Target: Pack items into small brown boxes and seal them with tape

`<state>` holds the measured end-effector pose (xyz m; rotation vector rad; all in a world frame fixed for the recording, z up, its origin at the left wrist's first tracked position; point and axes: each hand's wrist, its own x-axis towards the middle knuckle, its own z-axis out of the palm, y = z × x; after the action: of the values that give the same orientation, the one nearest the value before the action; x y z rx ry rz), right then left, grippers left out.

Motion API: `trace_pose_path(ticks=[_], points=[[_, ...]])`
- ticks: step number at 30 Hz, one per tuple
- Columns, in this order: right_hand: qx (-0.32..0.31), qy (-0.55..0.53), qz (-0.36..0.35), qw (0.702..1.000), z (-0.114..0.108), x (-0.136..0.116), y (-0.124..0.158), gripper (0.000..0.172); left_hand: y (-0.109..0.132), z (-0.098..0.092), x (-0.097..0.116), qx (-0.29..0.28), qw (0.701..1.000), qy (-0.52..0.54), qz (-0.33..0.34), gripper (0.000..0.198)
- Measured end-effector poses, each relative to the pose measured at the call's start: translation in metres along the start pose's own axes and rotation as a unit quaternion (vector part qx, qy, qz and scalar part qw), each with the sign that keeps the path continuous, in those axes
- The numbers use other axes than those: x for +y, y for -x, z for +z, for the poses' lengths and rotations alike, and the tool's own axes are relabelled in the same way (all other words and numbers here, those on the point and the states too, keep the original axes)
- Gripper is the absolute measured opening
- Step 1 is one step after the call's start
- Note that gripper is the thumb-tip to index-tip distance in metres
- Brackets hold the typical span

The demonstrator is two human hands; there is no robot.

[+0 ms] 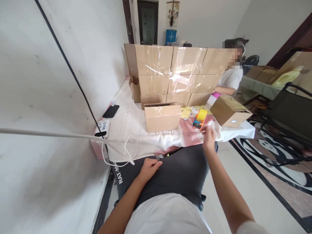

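Observation:
My left hand rests on my dark-trousered lap, its fingers curled in; what they hold, if anything, cannot be made out. Out over the table's front edge is my right hand, its fingers smeared by motion, with a whitish blur at their tips. Just left of it lies a tape dispenser in orange and blue with a yellow roll. A small cardboard box stands in front of me, a flap raised along its top. To the right, a second cardboard box sits at an angle near the table's end.
Stacked cardboard boxes with shiny tape form a wall behind. On the cloth-covered table, a black phone, a white device and a white cable lie left. Another person is at the far right, near a dark chair.

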<state>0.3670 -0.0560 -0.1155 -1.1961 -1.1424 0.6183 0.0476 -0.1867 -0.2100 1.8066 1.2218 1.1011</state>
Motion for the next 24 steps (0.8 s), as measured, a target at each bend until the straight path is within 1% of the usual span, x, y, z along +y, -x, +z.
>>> trace_pose_path(ticks=[1,2,3,4,5,6,8,9,10,11,13,16,18,20,21,23,24], points=[[-0.064,-0.015,0.020,0.998,0.007,-0.002,0.032,0.041,0.000,0.000,0.000,0.000,1.000,0.006,-0.002,0.068],[-0.152,-0.029,0.056,0.986,0.016,-0.003,0.065,0.040,0.000,0.000,0.001,-0.002,1.000,0.011,-0.002,0.068],[-0.206,-0.037,0.077,0.975,0.028,-0.005,0.095,0.040,0.000,0.001,0.003,-0.004,1.000,0.015,-0.002,0.067],[-0.242,-0.047,0.096,0.964,0.041,-0.007,0.123,0.042,0.000,0.000,0.004,-0.006,1.000,0.018,-0.001,0.067],[-0.282,-0.084,0.152,0.943,0.053,-0.008,0.145,0.045,0.000,0.000,0.006,-0.009,1.000,0.022,0.000,0.066],[-0.307,-0.113,0.204,0.923,0.066,-0.010,0.161,0.048,0.001,0.000,0.007,-0.013,1.000,0.025,0.000,0.066],[-0.334,-0.156,0.274,0.888,0.087,-0.011,0.177,0.049,0.002,-0.002,0.010,-0.016,0.999,0.033,-0.003,0.066],[-0.336,-0.168,0.288,0.881,0.095,-0.011,0.178,0.049,0.003,-0.002,0.010,-0.015,0.999,0.038,-0.007,0.067],[-0.333,-0.178,0.289,0.880,0.101,-0.012,0.177,0.048,0.004,-0.003,0.011,-0.011,0.999,0.044,-0.012,0.067],[-0.329,-0.186,0.278,0.883,0.106,-0.013,0.173,0.047,0.004,-0.004,0.010,-0.005,0.999,0.050,-0.019,0.068],[-0.316,-0.195,0.229,0.900,0.110,-0.016,0.164,0.043,0.004,-0.005,0.009,0.017,0.997,0.064,-0.041,0.069],[-0.306,-0.145,0.101,0.936,0.110,-0.028,0.153,0.033,-0.002,-0.004,0.007,0.057,0.990,0.095,-0.087,0.070],[-0.305,-0.083,0.019,0.949,0.107,-0.039,0.148,0.030,-0.009,-0.003,0.006,0.066,0.985,0.119,-0.109,0.071],[-0.312,-0.033,-0.045,0.948,0.105,-0.050,0.144,0.033,-0.016,-0.003,0.004,0.060,0.981,0.144,-0.117,0.076],[-0.319,-0.016,-0.072,0.945,0.105,-0.056,0.142,0.035,-0.018,-0.004,0.003,0.058,0.979,0.155,-0.118,0.082],[-0.342,0.006,-0.116,0.933,0.107,-0.066,0.136,0.039,-0.019,-0.008,0.000,0.062,0.975,0.174,-0.121,0.094],[-0.356,0.013,-0.134,0.925,0.108,-0.071,0.132,0.039,-0.019,-0.010,-0.001,0.067,0.973,0.180,-0.124,0.097]])
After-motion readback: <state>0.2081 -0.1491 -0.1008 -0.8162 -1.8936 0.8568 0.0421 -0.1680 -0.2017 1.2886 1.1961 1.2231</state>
